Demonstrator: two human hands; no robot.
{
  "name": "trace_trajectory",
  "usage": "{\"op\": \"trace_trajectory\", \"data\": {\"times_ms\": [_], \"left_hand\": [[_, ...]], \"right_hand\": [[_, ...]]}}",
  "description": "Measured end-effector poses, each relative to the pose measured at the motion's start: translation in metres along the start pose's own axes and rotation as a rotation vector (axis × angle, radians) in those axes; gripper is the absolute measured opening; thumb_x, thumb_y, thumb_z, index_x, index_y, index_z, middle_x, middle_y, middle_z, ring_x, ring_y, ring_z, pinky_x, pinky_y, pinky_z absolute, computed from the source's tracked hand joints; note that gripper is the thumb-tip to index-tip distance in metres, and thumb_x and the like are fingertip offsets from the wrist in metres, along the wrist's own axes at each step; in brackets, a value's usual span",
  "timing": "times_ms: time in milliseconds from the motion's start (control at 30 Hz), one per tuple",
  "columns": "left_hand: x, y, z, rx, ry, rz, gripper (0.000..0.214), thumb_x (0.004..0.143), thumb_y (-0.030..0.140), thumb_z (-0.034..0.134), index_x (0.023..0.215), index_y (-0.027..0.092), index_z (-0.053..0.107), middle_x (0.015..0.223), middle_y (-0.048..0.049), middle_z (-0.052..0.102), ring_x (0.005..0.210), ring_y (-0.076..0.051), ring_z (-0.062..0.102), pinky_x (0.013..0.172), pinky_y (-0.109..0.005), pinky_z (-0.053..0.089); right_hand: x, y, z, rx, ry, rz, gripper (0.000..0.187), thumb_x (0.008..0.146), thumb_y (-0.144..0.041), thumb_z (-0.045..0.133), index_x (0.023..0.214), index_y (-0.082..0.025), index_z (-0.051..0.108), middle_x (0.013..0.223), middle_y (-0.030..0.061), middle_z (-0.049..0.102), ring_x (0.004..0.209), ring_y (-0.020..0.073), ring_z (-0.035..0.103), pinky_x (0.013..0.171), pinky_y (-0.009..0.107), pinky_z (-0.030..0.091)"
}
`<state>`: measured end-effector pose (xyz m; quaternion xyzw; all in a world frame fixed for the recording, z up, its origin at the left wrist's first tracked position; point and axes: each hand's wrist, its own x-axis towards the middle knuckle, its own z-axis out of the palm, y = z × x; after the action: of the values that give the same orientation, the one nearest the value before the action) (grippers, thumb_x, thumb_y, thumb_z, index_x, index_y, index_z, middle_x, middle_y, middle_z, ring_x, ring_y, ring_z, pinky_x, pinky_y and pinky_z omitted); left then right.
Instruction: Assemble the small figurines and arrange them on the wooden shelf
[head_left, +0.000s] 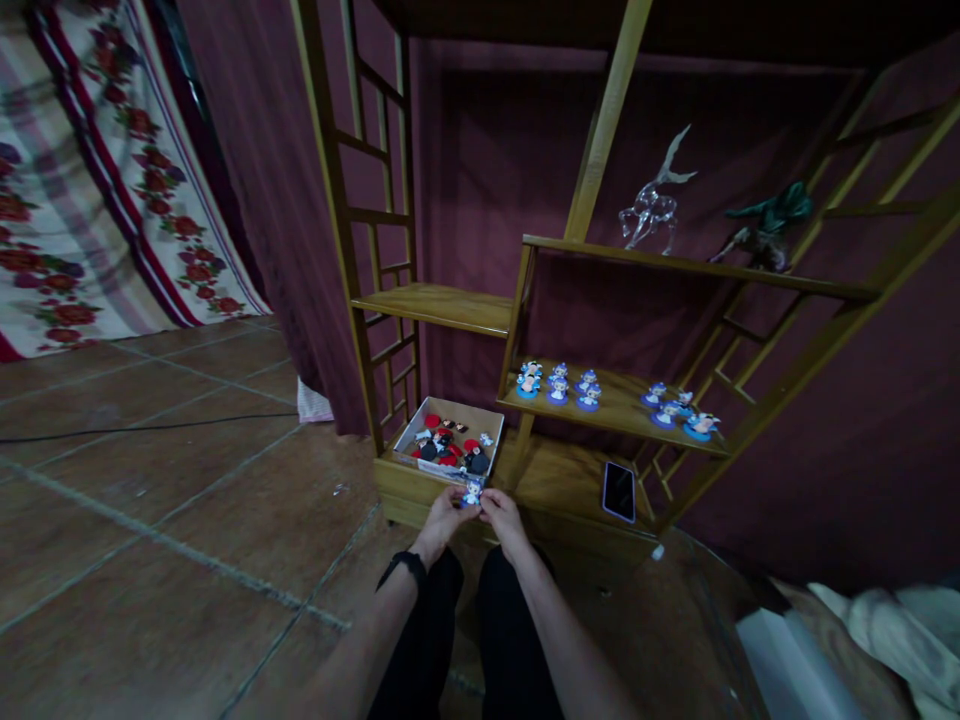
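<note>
A small blue-and-white figurine [472, 493] is held up between my two hands, just in front of the cabinet's lower edge. My left hand [444, 520] pinches it from the left side, and the fingers of my right hand [502, 514] close on its right side. Right behind the hands sits a shallow white box [409, 432] with red, black and white figurine pieces [448, 445] lying loose in it. On the middle shelf [622, 402] stand several similar figurines [557, 390] on round blue and purple bases, in a left and a right cluster.
A phone [619, 491] lies on the lowest shelf at the right. Higher up, a clear glass winged figure [651, 212] and a dark green statue [772, 225] stand on the upper shelf [697, 267]. A wooden post [609, 120] divides the cabinet. A black cable [150, 434] crosses the tiled floor.
</note>
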<state>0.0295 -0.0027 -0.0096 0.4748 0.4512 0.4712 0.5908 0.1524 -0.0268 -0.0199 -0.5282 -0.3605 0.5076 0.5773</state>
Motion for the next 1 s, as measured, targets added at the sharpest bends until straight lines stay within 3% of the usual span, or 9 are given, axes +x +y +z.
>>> {"op": "trace_trajectory", "data": {"times_ms": [200, 367, 567, 1000], "left_hand": [[0.004, -0.003, 0.011, -0.028, -0.066, 0.066, 0.039, 0.045, 0.02, 0.077, 0.078, 0.016, 0.057, 0.076, -0.0011, 0.062, 0.071, -0.014, 0.057, 0.07, -0.026, 0.044], [-0.001, 0.002, 0.014, -0.147, -0.108, -0.061, 0.036, 0.056, 0.033, 0.072, 0.084, 0.014, 0.059, 0.081, -0.0051, 0.064, 0.068, -0.015, 0.059, 0.063, -0.027, 0.046], [-0.002, 0.003, 0.012, -0.199, -0.019, -0.102, 0.03, 0.057, 0.033, 0.071, 0.076, 0.014, 0.058, 0.073, -0.0034, 0.063, 0.062, -0.014, 0.059, 0.058, -0.025, 0.047], [0.003, -0.001, 0.011, -0.229, -0.011, -0.158, 0.025, 0.06, 0.03, 0.07, 0.075, 0.015, 0.058, 0.065, -0.002, 0.062, 0.055, -0.012, 0.059, 0.053, -0.023, 0.047]], "right_hand": [[0.001, -0.007, -0.005, 0.076, 0.007, 0.013, 0.035, 0.059, -0.048, 0.066, 0.075, -0.017, 0.064, 0.069, 0.0001, 0.063, 0.062, 0.0126, 0.057, 0.062, 0.026, 0.047], [0.001, -0.011, -0.009, 0.117, 0.031, 0.058, 0.038, 0.058, -0.048, 0.067, 0.08, -0.016, 0.065, 0.073, 0.0022, 0.066, 0.063, 0.0124, 0.059, 0.059, 0.023, 0.046], [0.003, -0.011, -0.007, 0.107, 0.052, 0.069, 0.036, 0.056, -0.046, 0.069, 0.075, -0.016, 0.065, 0.073, 0.0027, 0.066, 0.064, 0.0134, 0.06, 0.059, 0.024, 0.047], [0.006, -0.008, -0.006, 0.155, 0.039, 0.084, 0.034, 0.053, -0.046, 0.071, 0.067, -0.016, 0.061, 0.068, 0.0022, 0.065, 0.064, 0.0147, 0.061, 0.064, 0.029, 0.05]]}}
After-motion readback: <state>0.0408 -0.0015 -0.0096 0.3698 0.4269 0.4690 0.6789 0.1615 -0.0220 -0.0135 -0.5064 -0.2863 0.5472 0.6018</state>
